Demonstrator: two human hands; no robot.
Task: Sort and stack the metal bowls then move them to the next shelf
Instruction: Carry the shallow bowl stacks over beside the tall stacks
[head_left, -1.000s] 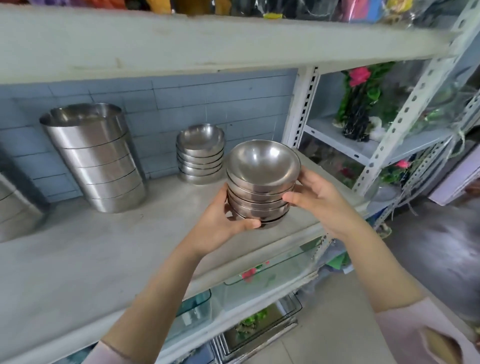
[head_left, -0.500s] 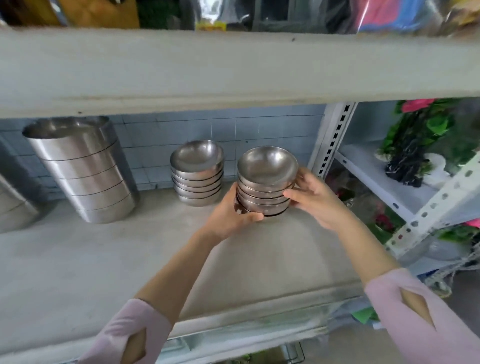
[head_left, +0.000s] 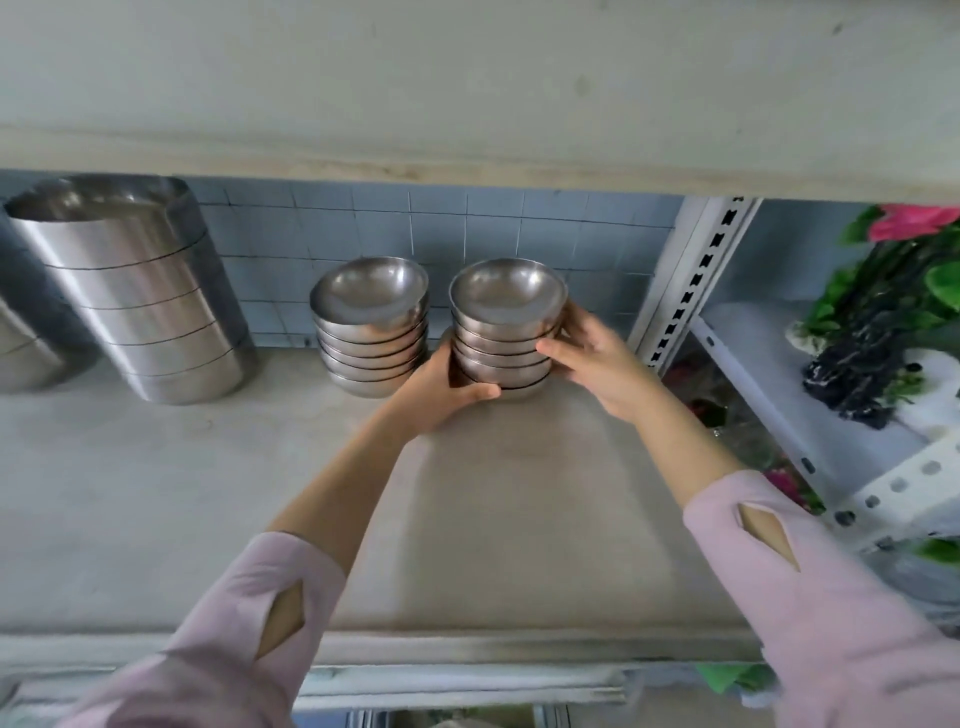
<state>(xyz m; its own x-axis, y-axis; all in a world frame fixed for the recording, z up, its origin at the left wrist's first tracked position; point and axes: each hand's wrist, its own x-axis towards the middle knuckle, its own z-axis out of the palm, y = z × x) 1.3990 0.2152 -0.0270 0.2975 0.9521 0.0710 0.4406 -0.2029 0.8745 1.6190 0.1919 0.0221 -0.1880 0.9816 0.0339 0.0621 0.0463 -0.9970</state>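
Observation:
A stack of several small metal bowls (head_left: 506, 322) stands at the back of the grey shelf (head_left: 493, 519), near the blue tiled wall. My left hand (head_left: 447, 387) grips its lower left side and my right hand (head_left: 592, 358) holds its right side. A second stack of small metal bowls (head_left: 371, 325) stands just to its left, nearly touching. Whether the held stack rests on the shelf or hovers just above it is hard to tell.
A tall stack of larger metal bowls (head_left: 135, 296) leans at the back left, with another metal stack (head_left: 26, 353) at the left edge. The upper shelf board (head_left: 467, 104) hangs low overhead. A white slotted post (head_left: 691, 270) borders the right; artificial flowers (head_left: 883, 312) fill the neighbouring shelf.
Both hands carried the bowl stack from the shelf's front right to the back, beside the other small stack. My view dropped lower under the upper shelf.

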